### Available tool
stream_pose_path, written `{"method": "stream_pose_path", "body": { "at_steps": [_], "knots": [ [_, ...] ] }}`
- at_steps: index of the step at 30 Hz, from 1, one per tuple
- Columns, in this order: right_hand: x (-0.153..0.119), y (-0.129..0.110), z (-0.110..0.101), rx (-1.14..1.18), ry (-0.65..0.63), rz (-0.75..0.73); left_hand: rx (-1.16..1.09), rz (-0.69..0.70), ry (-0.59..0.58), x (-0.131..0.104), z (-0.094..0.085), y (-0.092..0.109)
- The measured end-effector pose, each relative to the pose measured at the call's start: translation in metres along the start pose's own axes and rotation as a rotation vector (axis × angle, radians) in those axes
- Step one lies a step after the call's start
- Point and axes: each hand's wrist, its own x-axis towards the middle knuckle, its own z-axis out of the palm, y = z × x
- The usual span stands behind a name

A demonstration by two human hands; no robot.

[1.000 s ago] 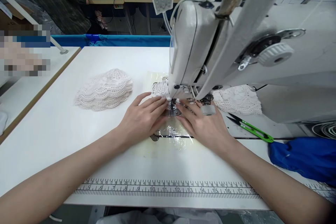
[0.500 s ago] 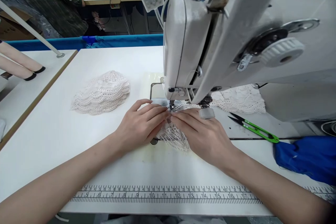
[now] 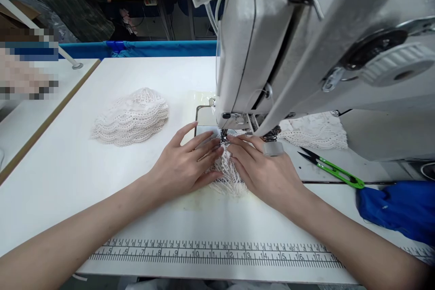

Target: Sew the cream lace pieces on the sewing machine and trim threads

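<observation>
A piece of white lace [image 3: 227, 167] lies under the presser foot [image 3: 224, 136] of a white sewing machine [image 3: 238, 50]. My left hand [image 3: 185, 163] rests on the lace's left side, fingers spread and pointing at the foot. On the other side, my right hand [image 3: 267, 167] lies with fingers stretched over the lace, its fingertips close beside the foot. Part of the lace is hidden beneath both hands. A pile of scalloped lace pieces [image 3: 132, 118] sits on the table left of the machine. More lace [image 3: 312, 131] lies behind my right hand, under the machine arm.
Green-handled thread snips [image 3: 335, 170] lie right of my right hand, beside a blue cloth [image 3: 397, 208]. A printed ruler [image 3: 217, 253] runs along the table's front edge. Across a blue partition [image 3: 163, 49], a person in a plaid sleeve [image 3: 68, 0] is near another table.
Both hands have moved slightly apart and their fingers have spread, showing more of the lace between them. The view has shifted a little, so the machine looks larger.
</observation>
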Motion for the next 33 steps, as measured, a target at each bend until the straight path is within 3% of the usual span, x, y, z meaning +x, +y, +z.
{"method": "stream_pose_path", "body": {
  "at_steps": [28,33],
  "knots": [
    [0.0003,0.0028,0.0006,-0.027,-0.017,-0.017,-0.023,-0.041,0.054,-0.0013,0.0046,-0.0023],
    [-0.0031,0.0025,-0.0046,0.088,0.085,-0.075,-0.067,0.103,0.090,-0.0048,-0.0001,0.0045]
  ]
}}
